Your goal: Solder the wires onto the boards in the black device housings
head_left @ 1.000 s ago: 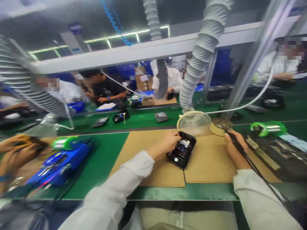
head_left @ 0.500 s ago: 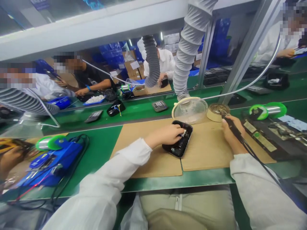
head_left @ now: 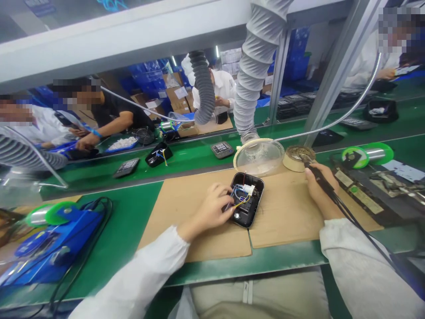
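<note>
Along the green assembly bench (head_left: pixel 126 226), on a cardboard sheet (head_left: pixel 202 235) at 12 o'clock, an open black plastic housing (head_left: pixel 247 210) is lying with coloured wires (head_left: pixel 239 195) exposed. Left hand (head_left: pixel 210 208) is resting against them, fingers bunched; whether they are pinching a wire I cannot tell. Right hand (head_left: pixel 318 192) is gripping a soldering iron (head_left: pixel 320 179) penlike, its tip at the brass-wool cleaner (head_left: pixel 299 157) at 1 o'clock. Apparently the soldering step; the next move seems to call for a clean tip brought to the wires.

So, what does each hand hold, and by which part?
The right hand grips a soldering iron by its black handle; the left hand touches an open black casing with its fingers.
</note>
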`<state>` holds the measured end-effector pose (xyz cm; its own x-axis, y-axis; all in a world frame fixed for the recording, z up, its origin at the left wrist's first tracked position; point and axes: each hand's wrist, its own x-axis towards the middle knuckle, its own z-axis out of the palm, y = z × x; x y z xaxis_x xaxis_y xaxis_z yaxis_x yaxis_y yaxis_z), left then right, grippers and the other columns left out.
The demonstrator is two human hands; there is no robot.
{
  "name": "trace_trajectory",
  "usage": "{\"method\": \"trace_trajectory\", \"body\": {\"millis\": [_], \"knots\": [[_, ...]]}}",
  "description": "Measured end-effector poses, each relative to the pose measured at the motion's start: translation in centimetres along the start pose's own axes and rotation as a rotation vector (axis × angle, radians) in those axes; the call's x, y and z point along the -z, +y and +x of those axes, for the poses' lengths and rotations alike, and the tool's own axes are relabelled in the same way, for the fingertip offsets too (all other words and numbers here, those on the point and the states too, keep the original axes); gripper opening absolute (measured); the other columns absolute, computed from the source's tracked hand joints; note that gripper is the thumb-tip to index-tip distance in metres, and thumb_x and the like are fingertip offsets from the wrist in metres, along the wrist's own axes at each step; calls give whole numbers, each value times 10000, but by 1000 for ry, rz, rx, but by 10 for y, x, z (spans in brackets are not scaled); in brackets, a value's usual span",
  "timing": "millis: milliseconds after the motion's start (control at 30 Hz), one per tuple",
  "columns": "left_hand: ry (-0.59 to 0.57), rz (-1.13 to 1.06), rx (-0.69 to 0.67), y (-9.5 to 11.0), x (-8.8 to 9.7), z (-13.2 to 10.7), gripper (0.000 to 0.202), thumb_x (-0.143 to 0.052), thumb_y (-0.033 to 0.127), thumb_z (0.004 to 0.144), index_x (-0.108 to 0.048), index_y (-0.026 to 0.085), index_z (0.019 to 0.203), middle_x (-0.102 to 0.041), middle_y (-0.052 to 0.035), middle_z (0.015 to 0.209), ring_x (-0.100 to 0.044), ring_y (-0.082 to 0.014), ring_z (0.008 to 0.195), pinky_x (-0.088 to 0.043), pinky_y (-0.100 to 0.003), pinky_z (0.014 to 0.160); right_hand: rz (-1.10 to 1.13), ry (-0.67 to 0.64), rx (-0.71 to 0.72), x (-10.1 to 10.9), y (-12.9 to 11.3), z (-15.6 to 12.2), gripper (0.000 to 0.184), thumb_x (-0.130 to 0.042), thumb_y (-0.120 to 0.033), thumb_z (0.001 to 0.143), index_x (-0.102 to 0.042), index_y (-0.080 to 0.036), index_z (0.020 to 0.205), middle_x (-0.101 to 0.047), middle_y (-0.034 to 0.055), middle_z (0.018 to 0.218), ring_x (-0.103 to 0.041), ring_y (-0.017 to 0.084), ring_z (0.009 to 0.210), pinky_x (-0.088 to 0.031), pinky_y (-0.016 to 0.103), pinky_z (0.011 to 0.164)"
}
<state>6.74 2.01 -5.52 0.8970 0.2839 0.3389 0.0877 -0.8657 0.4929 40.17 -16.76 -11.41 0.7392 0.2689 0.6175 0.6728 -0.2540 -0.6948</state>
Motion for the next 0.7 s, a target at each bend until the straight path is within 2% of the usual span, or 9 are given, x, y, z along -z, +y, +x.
{"method": "trace_trajectory", "body": {"millis": [67, 167, 267, 333, 367, 433, 533, 633, 700], "knots": [[10, -33, 86, -11, -13, -15, 144, -743, 291, 846, -706, 185, 936, -568, -134, 1297, -479, -331, 1288, -389, -587, 1113, -4, -8, 7, 0, 0, 0, 378, -623, -528, 883, -694, -251, 1130, -704, 104, 1165, -671, 325, 1070, -536, 495, 968], [-7, -125, 188, -23, -25, -15, 452, -813, 266, 782, -667, 190, 1203, -428, -168, 1478, -353, -373, 1443, -334, -606, 1170, -7, -21, 25, 1, -1, 0, 378, -623, -526, 890, -694, -247, 1135, -703, 106, 1163, -667, 319, 1076, -526, 487, 990], [-78, -256, 223, -28, -27, 3, 951, -873, 211, 688, -411, 247, 1518, -357, -157, 1573, -352, -338, 1476, -344, -532, 1200, 1, -29, 37, 2, -2, 1, 362, -625, -517, 897, -693, -242, 1123, -707, 102, 1158, -662, 312, 1094, -517, 477, 1016], [-115, -346, 249, -30, -26, 17, 1111, -884, 201, 666, -263, 236, 1586, -413, -160, 1557, -457, -307, 1413, -385, -488, 1182, 10, -30, 35, 2, -3, 0, 349, -628, -504, 898, -692, -239, 1116, -711, 98, 1150, -670, 304, 1079, -528, 463, 997], [-131, -385, 269, -31, -25, 22, 1079, -875, 203, 677, -278, 216, 1576, -470, -160, 1521, -512, -297, 1364, -413, -476, 1160, 16, -28, 34, 2, -3, 0, 346, -630, -497, 898, -692, -236, 1116, -712, 98, 1150, -673, 300, 1073, -532, 457, 989], [-160, -450, 327, -31, -24, 29, 849, -845, 196, 703, -452, 177, 1455, -603, -141, 1394, -607, -278, 1239, -479, -454, 1087, 30, -23, 33, 2, -4, 0, 343, -630, -487, 898, -692, -233, 1121, -712, 97, 1157, -676, 295, 1069, -535, 447, 980], [-194, -533, 449, -29, -22, 28, 467, -818, 188, 693, -614, 145, 1112, -736, -87, 1063, -701, -218, 941, -580, -364, 849, 51, -16, 36, 1, -4, -1, 338, -623, -483, 897, -692, -238, 1121, -715, 94, 1161, -676, 295, 1075, -534, 445, 977], [-237, -648, 581, -19, -28, 21, 352, -785, 222, 672, -550, 160, 927, -634, 32, 619, -591, -127, 497, -496, -236, 486, 68, 5, 38, 0, -6, -2, 325, -619, -483, 894, -691, -252, 1112, -720, 84, 1150, -681, 298, 1069, -531, 456, 971], [-250, -728, 643, -7, -37, 16, 308, -734, 230, 664, -484, 190, 840, -503, 99, 474, -467, -91, 351, -396, -191, 375, 76, 16, 43, -1, -8, -2, 312, -621, -476, 894, -690, -257, 1106, -723, 75, 1140, -687, 294, 1050, -535, 456, 957]]}}
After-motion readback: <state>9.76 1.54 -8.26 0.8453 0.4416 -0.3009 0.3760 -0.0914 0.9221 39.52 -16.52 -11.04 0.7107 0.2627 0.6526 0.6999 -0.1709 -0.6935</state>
